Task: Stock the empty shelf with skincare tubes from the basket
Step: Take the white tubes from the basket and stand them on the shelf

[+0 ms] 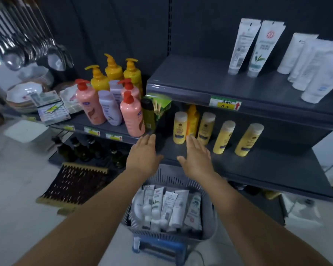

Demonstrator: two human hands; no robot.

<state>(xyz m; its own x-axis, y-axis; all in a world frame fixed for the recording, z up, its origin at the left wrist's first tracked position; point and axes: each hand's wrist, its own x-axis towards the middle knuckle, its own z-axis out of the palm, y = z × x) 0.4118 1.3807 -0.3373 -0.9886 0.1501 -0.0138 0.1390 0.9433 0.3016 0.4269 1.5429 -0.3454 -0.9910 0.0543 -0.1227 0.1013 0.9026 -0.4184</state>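
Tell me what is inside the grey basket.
The grey basket holds white skincare tubes, standing packed side by side. What lies beneath them, and the basket's floor, is covered. Neither hand reaches in.

White plastic tubes (323, 72) at dark grey metal shelf (200, 73) right end: cut by frame edge. Yellow price label (225, 103) on shelf lip: print blurred, illegible.

left hand (143, 156) bare | right hand (197, 158) bare | forearms unsleeved

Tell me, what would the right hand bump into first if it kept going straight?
Probably the yellow bottle just beyond the right hand fingers, though depth is hard to judge here.
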